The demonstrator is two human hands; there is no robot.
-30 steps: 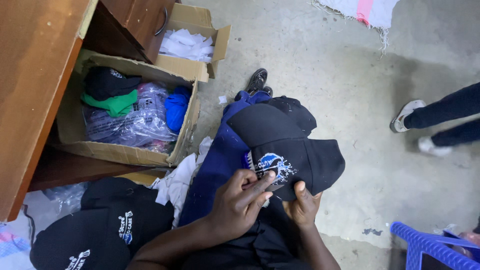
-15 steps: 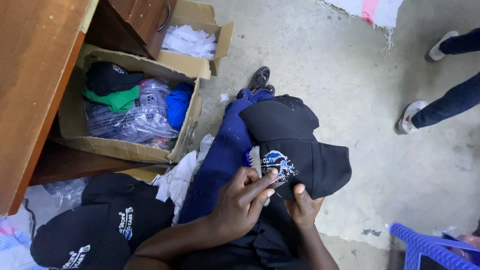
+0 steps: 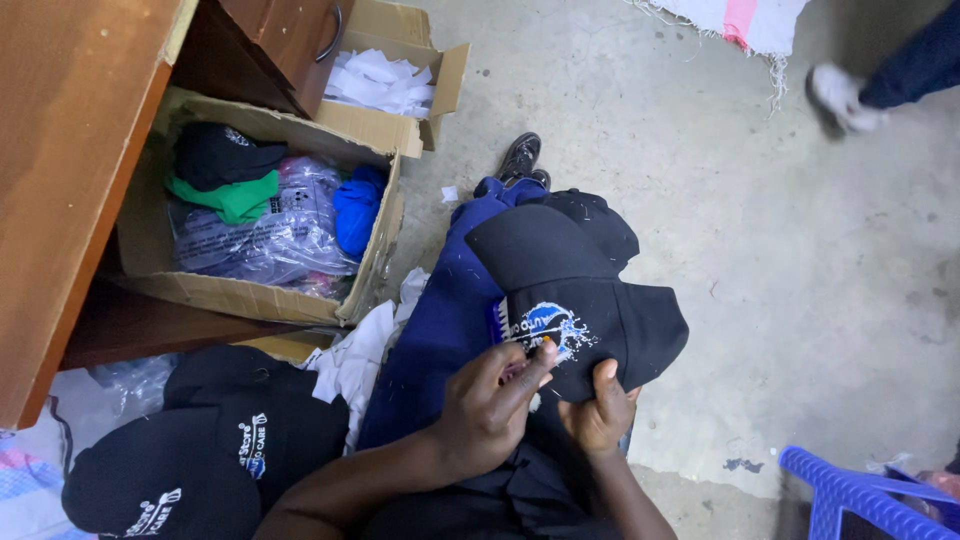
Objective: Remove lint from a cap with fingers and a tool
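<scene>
The black cap [image 3: 575, 300] lies on your lap, and your left hand [image 3: 485, 410] pinches at its stitched blue and white emblem while your right hand [image 3: 598, 412] closes on the soft edge. You seem to be picking loose threads; next needs small, careful pulls. The cardboard box [image 3: 370, 275] of wrapped caps stands near.

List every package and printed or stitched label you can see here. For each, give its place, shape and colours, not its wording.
Large cardboard box: left, open, brown.
Small cardboard box: top centre, open, brown, white scraps inside.
Plastic bags: in large box, clear, crumpled.
Cap emblem: black cap on lap, blue and white, at left hand fingertips; right hand under cap.
</scene>
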